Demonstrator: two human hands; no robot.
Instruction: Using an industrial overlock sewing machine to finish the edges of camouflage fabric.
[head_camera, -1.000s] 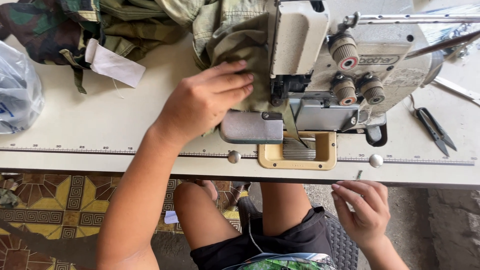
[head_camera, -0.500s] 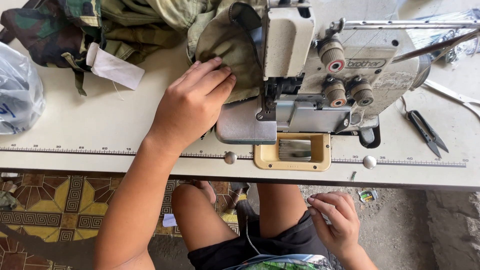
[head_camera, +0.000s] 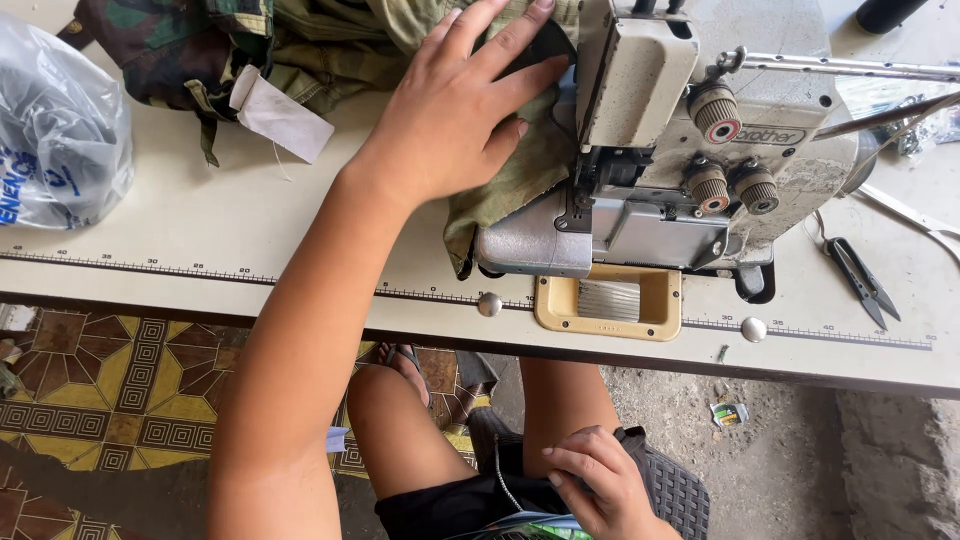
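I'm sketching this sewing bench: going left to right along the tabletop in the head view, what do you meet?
Clear plastic bag → camouflage fabric → left hand flat on the fabric → sewing machine → thread snips.

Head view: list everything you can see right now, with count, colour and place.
sewing machine: one, grey-white, right of centre on the table
camouflage fabric: one heap, green-brown, top left, running under the machine
white label: one, on the fabric's edge
plastic bag: one, clear, far left
thread snips: one, black, right of the machine
table: one, cream, ruler marks along the front edge
tiled floor: yellow-brown pattern, lower left
left hand: flat on the fabric beside the machine
right hand: low, at the lap, fingers curled
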